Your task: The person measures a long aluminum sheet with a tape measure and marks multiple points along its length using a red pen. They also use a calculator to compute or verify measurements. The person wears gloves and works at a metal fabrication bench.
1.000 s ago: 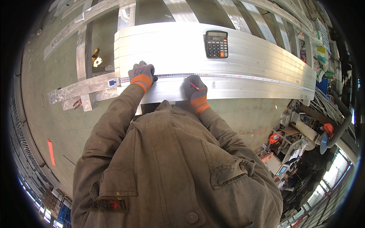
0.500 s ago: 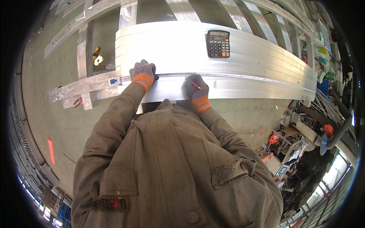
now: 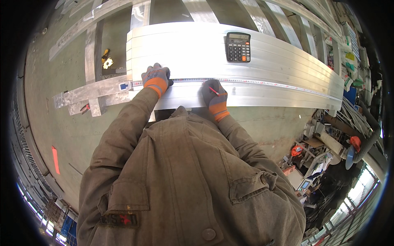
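Tape (image 3: 246, 81) runs across the upper middle of the frame, over metal bars (image 3: 180, 49); the left hand (image 3: 156, 78) rests on it, fingers bent, grip impossible to tell. The right hand (image 3: 215, 98) has its fingers closed around a pen (image 3: 214, 90), apparently for marking, which calls for a steady tape.

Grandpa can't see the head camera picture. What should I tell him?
A person's gloved left hand rests on a tape measure stretched along shiny metal bars, and the gloved right hand holds a red pencil-like stick near the tape. Beyond the hands, a black calculator lies on the bars.
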Demonstrator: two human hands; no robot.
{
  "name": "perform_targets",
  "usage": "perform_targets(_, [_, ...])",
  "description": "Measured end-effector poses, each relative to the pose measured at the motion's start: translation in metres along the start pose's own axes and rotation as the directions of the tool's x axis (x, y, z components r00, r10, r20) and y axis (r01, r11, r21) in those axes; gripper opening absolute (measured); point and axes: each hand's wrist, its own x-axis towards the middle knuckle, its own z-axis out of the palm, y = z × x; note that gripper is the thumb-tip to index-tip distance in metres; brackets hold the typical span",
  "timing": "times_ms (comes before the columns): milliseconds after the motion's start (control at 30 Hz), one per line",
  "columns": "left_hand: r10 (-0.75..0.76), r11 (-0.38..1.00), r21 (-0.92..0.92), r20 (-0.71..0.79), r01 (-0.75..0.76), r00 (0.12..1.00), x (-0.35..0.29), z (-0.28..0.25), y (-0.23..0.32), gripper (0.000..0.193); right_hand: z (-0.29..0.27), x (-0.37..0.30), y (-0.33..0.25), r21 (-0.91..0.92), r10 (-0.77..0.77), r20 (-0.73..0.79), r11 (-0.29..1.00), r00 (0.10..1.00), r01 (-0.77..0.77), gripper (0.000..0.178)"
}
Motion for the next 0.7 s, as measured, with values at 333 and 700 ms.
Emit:
perform_targets(333, [-0.001,1.000,-0.003,-0.010,0.001,1.000,0.002,0.002,-0.001,0.028,0.003,0.000,0.006,0.020,-0.001,0.029,1.000,1.000,0.001,0.006])
perform_targets(700, [-0.009,1.000,-0.013,-0.017,0.009,1.000,0.008,0.007,-0.003,0.037,0.002,-0.001,0.006,0.018,0.034,0.048,0.999,0.998,-0.035,0.007])
